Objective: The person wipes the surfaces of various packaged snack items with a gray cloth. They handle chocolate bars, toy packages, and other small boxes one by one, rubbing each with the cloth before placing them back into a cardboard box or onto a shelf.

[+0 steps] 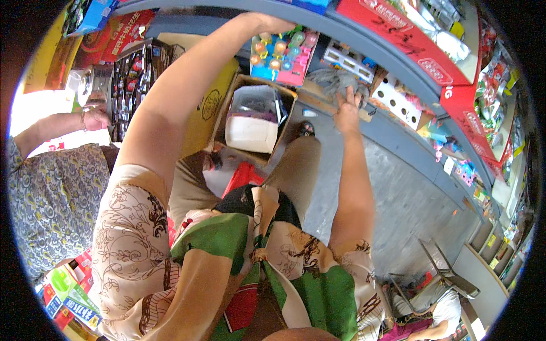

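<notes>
My left hand (275, 23) reaches to the far side of a display box of small colourful toys or sweets with round clear tops (281, 53). Its fingers are mostly hidden below the shelf edge, so its grip cannot be made out. My right hand (347, 113) lies on a crumpled grey cloth (335, 81) on the low shelf ledge (313, 91), fingers pressed into it. Between my arms stands an open cardboard box (288, 100) containing a white tub or tray (251, 133) and clear plastic packaging.
Red cartons of packaged goods (426, 59) line the upper shelf. A white box with round holes (394, 102) sits lower down. Another person's hand (98, 118) is by dark packaged goods (135, 81) at left. A metal-legged stool (458, 283) and a seated person (445, 311) are lower right.
</notes>
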### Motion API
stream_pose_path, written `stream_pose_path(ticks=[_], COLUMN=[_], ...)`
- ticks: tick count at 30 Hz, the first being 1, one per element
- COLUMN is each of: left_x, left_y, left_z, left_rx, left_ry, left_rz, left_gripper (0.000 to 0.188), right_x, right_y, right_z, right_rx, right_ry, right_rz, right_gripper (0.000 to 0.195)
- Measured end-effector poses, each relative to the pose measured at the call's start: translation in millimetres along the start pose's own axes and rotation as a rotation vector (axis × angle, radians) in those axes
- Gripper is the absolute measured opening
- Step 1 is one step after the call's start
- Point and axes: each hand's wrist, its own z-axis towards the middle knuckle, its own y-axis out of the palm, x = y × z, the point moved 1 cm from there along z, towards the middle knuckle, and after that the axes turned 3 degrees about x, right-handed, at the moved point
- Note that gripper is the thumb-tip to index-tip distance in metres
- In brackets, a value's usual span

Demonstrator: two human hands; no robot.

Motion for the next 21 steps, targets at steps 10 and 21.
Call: stream_pose_path(ticks=[10,21], left_x=[-0.2,-24.8], left_y=[-7.4,10.0], left_z=[-8.0,-15.6], left_rx=[0.011,-0.001], left_ry=[0.016,-0.132], left_rz=[0.055,-0.135], left_gripper=[0.022,0.021], right_x=[-6.9,-13.3], right_y=[-5.6,-10.5], right_z=[-3.0,0.7], right_rx=[-0.002,0.008], right_ry=[0.036,0.028], right_rz=[-0.019,0.005], right_gripper=[0.056,0.054])
